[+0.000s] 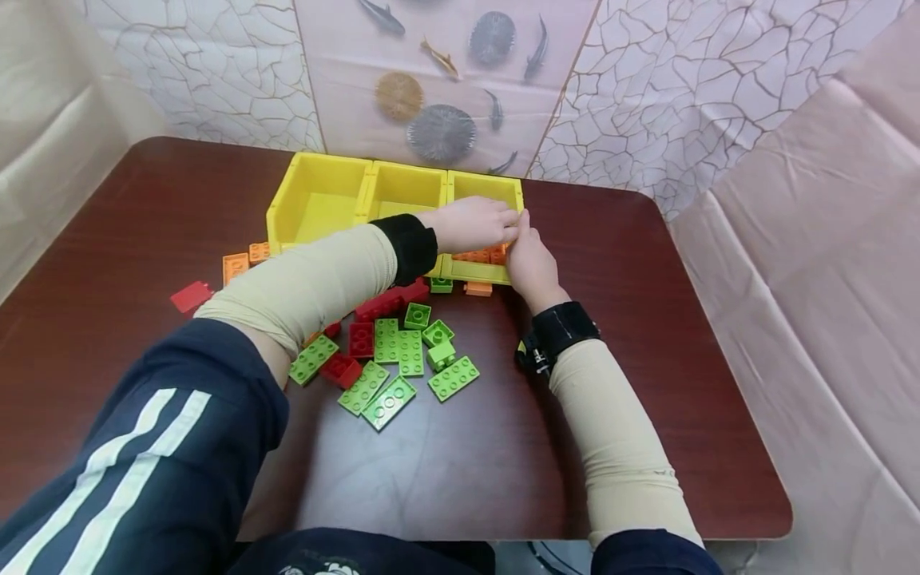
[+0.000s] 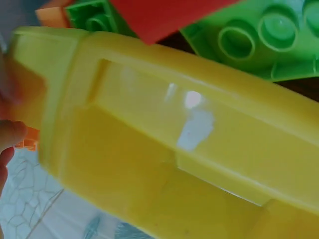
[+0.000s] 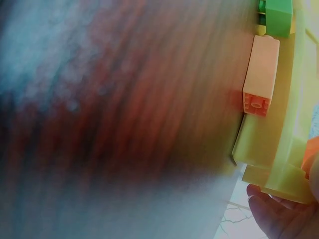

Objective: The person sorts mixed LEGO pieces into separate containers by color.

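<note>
A yellow three-compartment bin [image 1: 316,204] stands towards the back of the table. My left hand [image 1: 470,224] reaches over its right compartment, with the fingertips meeting my right hand [image 1: 533,259] at the right-hand wall. Below the left hand, orange bricks [image 1: 470,256] lie in that compartment. In the right wrist view, right-hand fingers [image 3: 266,209] curl round the outside corner of the bin, close to an orange brick [image 3: 312,145]. Another view of orange brick [image 2: 31,139] shows beside fingertips at the left wrist view's edge. Whether my left hand holds a brick I cannot tell.
Loose green bricks [image 1: 410,351] and red bricks [image 1: 341,370] are scattered in front of the bin. More orange bricks [image 1: 235,267] sit by its left front corner, partly behind the left forearm. A patterned cloth [image 1: 438,88] hangs behind the table [image 1: 647,399].
</note>
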Demonstrator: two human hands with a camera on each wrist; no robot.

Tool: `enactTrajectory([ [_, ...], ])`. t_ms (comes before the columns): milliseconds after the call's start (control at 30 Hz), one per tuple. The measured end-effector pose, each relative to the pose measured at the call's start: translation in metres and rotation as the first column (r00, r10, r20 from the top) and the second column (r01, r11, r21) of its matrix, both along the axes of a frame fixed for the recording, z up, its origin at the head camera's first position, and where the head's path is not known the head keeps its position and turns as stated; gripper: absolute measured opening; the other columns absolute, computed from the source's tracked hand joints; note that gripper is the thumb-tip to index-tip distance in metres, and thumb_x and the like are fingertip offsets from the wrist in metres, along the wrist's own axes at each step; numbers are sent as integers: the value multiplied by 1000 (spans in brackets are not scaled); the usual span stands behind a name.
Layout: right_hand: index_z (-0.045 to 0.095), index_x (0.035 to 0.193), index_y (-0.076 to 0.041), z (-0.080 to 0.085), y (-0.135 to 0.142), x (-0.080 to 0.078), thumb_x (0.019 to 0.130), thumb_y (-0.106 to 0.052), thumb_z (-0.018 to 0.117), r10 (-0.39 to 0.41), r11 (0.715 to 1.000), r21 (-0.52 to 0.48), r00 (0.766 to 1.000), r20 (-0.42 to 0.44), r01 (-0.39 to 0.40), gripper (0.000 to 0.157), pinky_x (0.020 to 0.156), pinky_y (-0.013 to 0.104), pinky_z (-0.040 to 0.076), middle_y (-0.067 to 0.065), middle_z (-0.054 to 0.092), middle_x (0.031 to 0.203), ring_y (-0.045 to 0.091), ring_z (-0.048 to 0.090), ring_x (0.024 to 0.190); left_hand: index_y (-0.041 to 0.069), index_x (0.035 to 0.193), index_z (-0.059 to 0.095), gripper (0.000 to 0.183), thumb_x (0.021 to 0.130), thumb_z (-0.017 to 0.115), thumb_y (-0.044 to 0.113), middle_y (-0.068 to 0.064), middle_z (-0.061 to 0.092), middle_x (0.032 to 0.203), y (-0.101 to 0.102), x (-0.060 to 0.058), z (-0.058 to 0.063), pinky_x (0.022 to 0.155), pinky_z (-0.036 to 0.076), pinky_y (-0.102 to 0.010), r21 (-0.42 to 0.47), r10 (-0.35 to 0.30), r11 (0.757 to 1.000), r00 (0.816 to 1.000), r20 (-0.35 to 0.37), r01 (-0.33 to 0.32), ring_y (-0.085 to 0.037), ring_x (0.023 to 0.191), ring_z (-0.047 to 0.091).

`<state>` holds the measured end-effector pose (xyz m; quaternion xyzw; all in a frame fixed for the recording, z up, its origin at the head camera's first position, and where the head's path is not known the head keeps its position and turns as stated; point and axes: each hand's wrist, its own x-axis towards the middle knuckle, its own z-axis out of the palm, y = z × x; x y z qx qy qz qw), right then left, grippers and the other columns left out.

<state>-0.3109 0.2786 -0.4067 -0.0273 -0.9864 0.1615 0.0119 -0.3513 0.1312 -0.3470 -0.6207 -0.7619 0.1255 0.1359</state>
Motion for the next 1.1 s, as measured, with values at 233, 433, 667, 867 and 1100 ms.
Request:
enactTrajectory([
  [233,0,148,-2,4,2,0,98,-22,37,15,999,-30,1000,9,-15,66,87,47,44,24,40,135,36,53,105,6,123,57,31,94,48,1,-11,54,119,8,-11,-10,77,48,-38,-124,-9,992,998,-56,2,-31,96,54],
  [433,-9,147,-2,9,5,-1,93,-26,42,79,994,-76,993,88,-72,78,91,48,41,24,28,145,34,45,119,8,112,64,24,94,49,5,-10,55,115,11,-17,-21,75,49,-39,-147,-52,988,996,-68,42,-32,96,54],
  [667,-12,146,0,18,8,4,91,-24,46,135,988,-91,980,144,-123,83,91,48,41,24,22,147,32,43,120,8,110,64,22,95,50,6,-11,55,115,14,-18,-28,80,48,-39,-118,-48,992,999,21,50,-30,100,52],
  [867,-12,146,-1,18,8,4,90,-22,47,135,987,-103,980,147,-121,84,92,48,40,24,22,147,32,42,122,7,117,62,27,93,50,4,-9,56,116,17,-20,-35,85,45,-38,-68,17,998,990,141,-7,-29,99,53],
  [1100,-11,147,-2,14,8,3,88,-20,49,123,988,-112,985,119,-109,85,90,48,41,23,26,146,31,44,118,5,114,63,27,91,50,-3,-9,59,114,19,-20,-37,85,45,-36,-46,78,997,960,268,-68,-28,97,57],
])
